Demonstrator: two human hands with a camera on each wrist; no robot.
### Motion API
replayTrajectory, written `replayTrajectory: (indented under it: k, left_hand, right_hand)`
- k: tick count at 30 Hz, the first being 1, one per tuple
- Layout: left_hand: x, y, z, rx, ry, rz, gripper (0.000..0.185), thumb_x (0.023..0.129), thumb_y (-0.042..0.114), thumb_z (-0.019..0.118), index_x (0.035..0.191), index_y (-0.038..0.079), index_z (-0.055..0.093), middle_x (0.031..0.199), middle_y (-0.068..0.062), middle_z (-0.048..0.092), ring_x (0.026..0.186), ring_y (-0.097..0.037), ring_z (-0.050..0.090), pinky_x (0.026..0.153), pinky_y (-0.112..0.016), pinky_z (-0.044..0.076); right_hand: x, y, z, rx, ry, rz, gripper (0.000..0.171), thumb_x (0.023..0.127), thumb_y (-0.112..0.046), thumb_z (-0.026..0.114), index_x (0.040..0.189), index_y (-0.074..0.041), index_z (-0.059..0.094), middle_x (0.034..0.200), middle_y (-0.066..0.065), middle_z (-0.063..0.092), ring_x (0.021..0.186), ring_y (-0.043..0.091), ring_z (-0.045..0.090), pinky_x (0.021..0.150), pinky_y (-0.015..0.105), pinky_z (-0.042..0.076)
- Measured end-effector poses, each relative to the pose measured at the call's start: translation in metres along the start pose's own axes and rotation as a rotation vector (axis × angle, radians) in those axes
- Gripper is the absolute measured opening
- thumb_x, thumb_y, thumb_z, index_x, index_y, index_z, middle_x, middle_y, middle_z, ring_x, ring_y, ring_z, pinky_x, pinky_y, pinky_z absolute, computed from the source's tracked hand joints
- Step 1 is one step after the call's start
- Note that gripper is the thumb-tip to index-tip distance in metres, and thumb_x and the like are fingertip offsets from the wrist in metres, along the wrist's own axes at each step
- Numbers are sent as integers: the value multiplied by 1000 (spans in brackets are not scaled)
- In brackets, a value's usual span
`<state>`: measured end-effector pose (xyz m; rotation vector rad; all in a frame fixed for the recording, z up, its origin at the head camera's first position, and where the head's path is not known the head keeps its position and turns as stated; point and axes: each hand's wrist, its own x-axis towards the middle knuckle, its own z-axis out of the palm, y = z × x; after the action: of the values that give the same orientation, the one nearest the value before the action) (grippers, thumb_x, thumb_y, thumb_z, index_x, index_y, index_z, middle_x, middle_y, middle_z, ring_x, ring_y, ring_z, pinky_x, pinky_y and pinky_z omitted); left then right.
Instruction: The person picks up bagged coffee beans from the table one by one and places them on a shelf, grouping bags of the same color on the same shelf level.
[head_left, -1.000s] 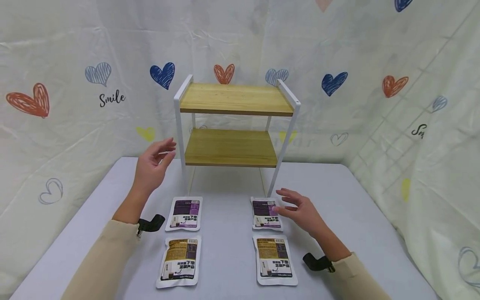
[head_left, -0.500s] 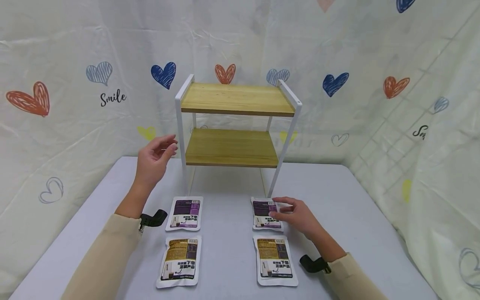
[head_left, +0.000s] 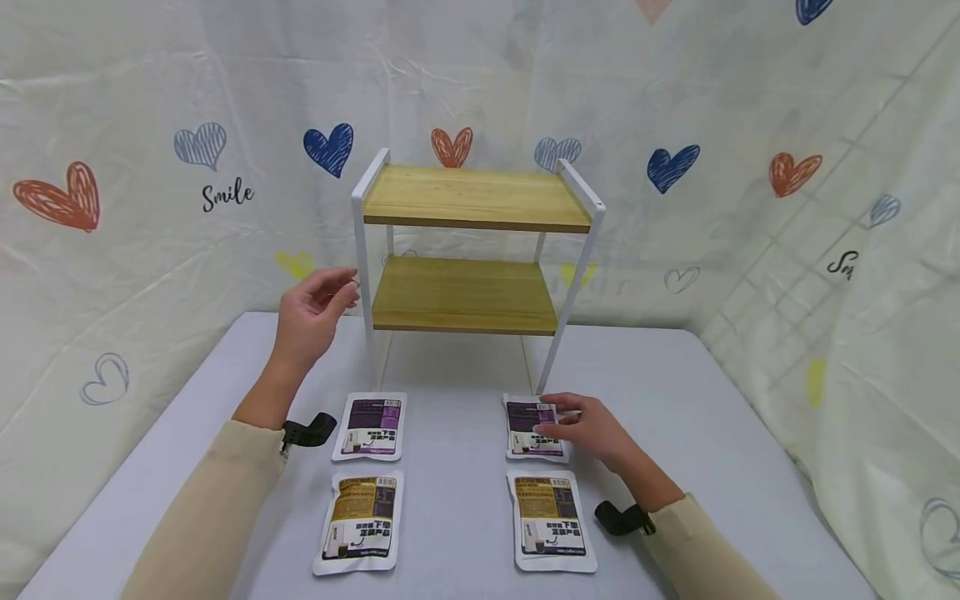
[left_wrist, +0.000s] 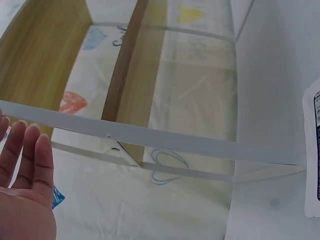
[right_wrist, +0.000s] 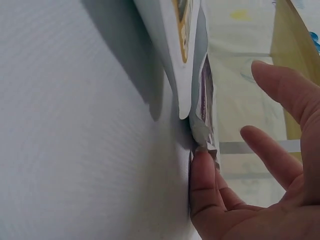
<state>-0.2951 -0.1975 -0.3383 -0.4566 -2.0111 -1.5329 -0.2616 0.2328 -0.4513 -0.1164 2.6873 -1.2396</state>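
My right hand (head_left: 564,419) lies over the right edge of a purple-labelled pouch (head_left: 523,425) on the table. In the right wrist view its thumb (right_wrist: 202,175) touches that pouch's edge (right_wrist: 204,100), which is slightly lifted, while the other fingers stay straight and apart above it. My left hand (head_left: 330,292) hovers with relaxed fingers beside the left white post of a two-tier wooden rack (head_left: 472,200). The left wrist view shows the palm (left_wrist: 25,190) holding nothing, close to the rack's white frame (left_wrist: 150,137).
A second purple pouch (head_left: 369,427) lies at the left, and two brown-labelled pouches (head_left: 358,521) (head_left: 551,521) lie nearer me. All rest on a grey table (head_left: 675,392). Both rack shelves carry nothing. A heart-print cloth hangs behind and to the right.
My right hand has come down and slid left onto the purple pouch's right edge. My left hand has stayed raised beside the rack, shifting only slightly.
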Motion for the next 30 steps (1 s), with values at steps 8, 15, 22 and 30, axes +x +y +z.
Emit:
replayTrajectory:
  k: [8,15,22,30]
  left_hand:
    - [3,-5,3,19,12,10,30,101,20,66,127,5,68,120,-15,66,95,-3,66,86,-10,55]
    - [6,-8,5,22,7,-23,31,101,22,67,126,4,68,118,-12,68,94,-2,67,86,-11,55]
    - [8,-9,8,15,5,-40,32,100,23,69,124,2,68,110,-6,71,89,-6,68,83,-13,57]
    - [9,-8,11,38,-3,-54,34,100,28,68,124,4,68,112,-12,70,89,-10,66,82,-12,56]
  right_hand:
    - [4,-4,4,-22,4,24,58,79,-39,89,131,-22,69,135,13,63,119,33,61,93,50,58]
    - [6,-10,8,-27,9,40,53,80,-30,89,128,-20,71,135,17,61,116,34,60,96,51,57]
    - [9,-15,10,-54,28,68,53,79,-27,90,128,-17,71,128,17,65,110,30,61,98,54,55]
    - [9,-22,10,-111,33,110,51,77,-25,91,125,-18,72,131,19,64,110,31,60,100,56,55]
